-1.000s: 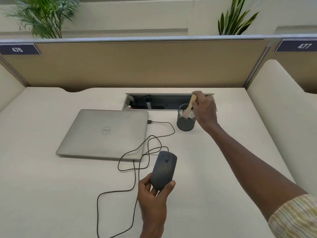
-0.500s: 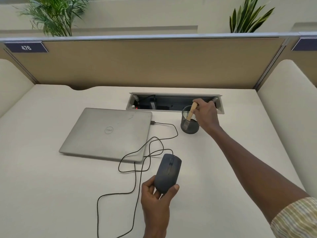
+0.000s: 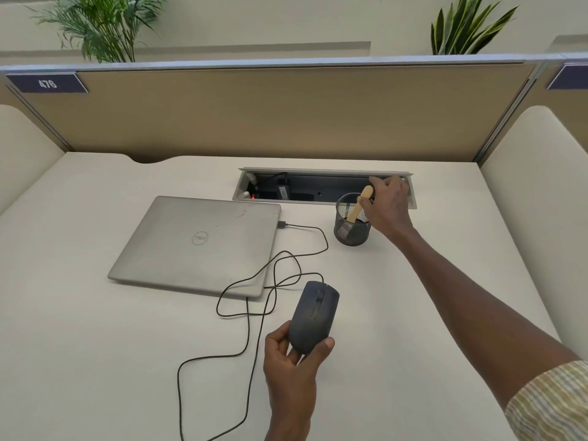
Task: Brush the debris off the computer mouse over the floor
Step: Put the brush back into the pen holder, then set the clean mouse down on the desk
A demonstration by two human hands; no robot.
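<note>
Over the last second the right hand (image 3: 386,206) has lowered the brush (image 3: 359,205) into the mesh cup (image 3: 351,229), grip still pinching its handle. The left hand (image 3: 291,361) still holds the mouse (image 3: 313,316) above the table (image 3: 95,345); brushing looks finished.

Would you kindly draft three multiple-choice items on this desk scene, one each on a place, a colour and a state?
1. Where is the brush?
A. On the laptop
B. In the mesh cup
C. On the floor

2. What colour is the mouse?
A. White
B. Red
C. Dark grey

3. How is the laptop?
A. Lid closed
B. Open upright
C. Standing on edge

Answers:
1 B: the right hand grips its wooden handle, its lower end inside the cup.
2 C: the mouse in the left hand is dark grey.
3 A: the lid lies flat, logo up.
</note>
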